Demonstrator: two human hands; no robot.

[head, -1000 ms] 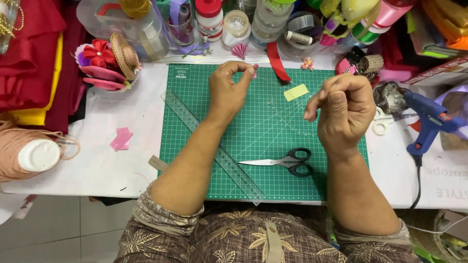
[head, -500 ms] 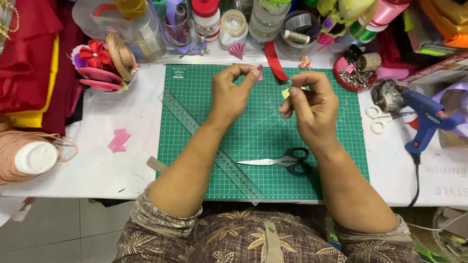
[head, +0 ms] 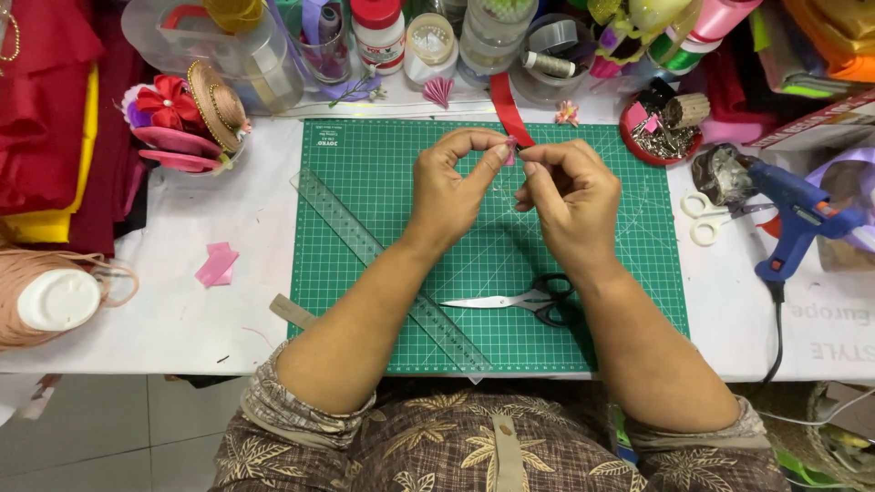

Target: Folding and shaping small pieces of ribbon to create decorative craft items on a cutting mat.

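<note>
Now both hands meet above green cutting mat (head: 365, 228): left hand (head: 451, 187) and right hand (head: 570, 196) pinch small pink piece (head: 510, 146) between fingertips, wrists raised, scissors (head: 524, 299) lying near.

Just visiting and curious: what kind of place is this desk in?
Probably a home craft or sewing corner: a green cutting mat with scissors, a blue glue gun, and ribbon spools crowding the table.

Two scissors: black (head: 538, 299), white (head: 704, 217); one ruler (head: 383, 264); one glue gun (head: 797, 219); one cutting mat (head: 365, 182).
</note>
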